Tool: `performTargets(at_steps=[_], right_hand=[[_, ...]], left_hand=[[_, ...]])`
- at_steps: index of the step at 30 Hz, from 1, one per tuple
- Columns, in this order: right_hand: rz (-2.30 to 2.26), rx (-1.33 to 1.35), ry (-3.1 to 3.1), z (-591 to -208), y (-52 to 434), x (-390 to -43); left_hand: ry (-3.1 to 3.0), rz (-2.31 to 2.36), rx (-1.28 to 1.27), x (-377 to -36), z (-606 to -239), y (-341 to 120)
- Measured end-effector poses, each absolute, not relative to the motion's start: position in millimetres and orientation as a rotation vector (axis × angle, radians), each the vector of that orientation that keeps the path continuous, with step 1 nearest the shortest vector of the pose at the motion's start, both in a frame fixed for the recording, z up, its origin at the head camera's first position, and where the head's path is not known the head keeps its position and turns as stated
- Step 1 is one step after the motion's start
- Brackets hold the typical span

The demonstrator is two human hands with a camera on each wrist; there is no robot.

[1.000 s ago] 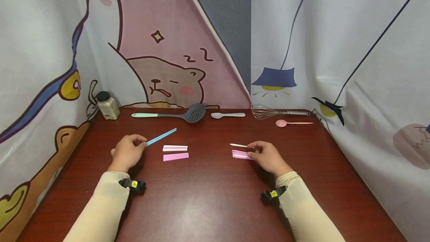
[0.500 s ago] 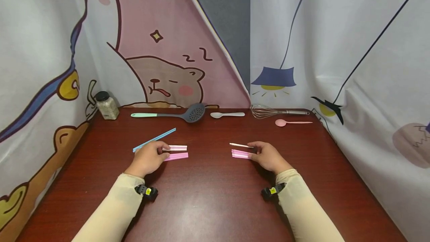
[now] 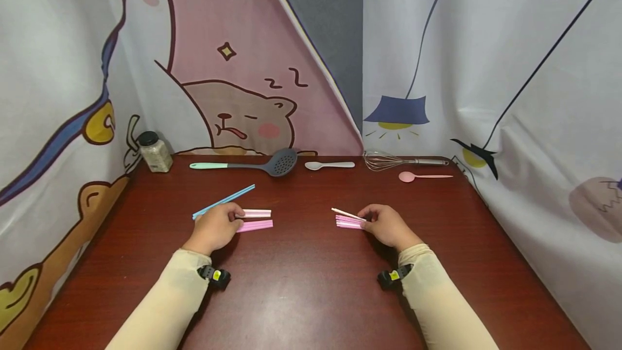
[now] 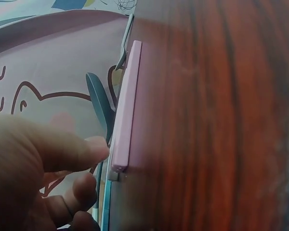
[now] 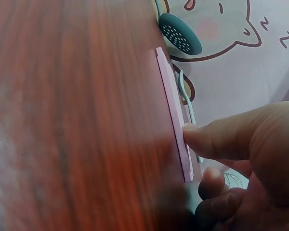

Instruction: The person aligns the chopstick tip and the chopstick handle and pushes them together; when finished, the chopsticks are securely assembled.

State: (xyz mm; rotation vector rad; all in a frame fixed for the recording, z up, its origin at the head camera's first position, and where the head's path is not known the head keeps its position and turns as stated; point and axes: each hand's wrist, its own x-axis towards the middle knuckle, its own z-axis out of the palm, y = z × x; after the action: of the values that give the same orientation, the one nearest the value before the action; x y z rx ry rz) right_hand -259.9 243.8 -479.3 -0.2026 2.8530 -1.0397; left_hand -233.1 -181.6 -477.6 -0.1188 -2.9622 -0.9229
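The left hand rests on the bench toward its left edge, thumb and fingers curled in at the near ends of two short pink stacks, one behind the other. The left wrist view shows the thumb tip just beside the end of the nearer stack, but whether it pinches or only touches I cannot tell. A blue straw lies free just behind the hand, slanting toward the back edge.

The right hand sits toward the right edge, fingers curled on a pink bundle; in the right wrist view the thumb presses on the bundle's near end. A thin white stick pokes out over the bundle, its rear end lost among the fingers, so the hold on it looks like a pinch (I would not swear to it).

To square these stacks well, I judge it best to keep them flat on the bench, press lightly at the ends only, and slide rather than lift, since loose strips would fan apart; the white stick should come out along its length so it does not drag the bundle.

The one container is a jar with a black lid at the back left corner, holding pale grains. Along the back edge lie a skimmer, a white spoon, a whisk and a pink spoon.
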Motion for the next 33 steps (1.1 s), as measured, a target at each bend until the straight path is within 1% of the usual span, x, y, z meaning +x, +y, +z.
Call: performTargets(at_steps=[33], right_hand=[[-1.069, -0.222, 2.848, -481.6, 244.0, -260.5]], left_hand=[[-3.029, -0.902, -0.09, -234.4, -476.5, -178.7]])
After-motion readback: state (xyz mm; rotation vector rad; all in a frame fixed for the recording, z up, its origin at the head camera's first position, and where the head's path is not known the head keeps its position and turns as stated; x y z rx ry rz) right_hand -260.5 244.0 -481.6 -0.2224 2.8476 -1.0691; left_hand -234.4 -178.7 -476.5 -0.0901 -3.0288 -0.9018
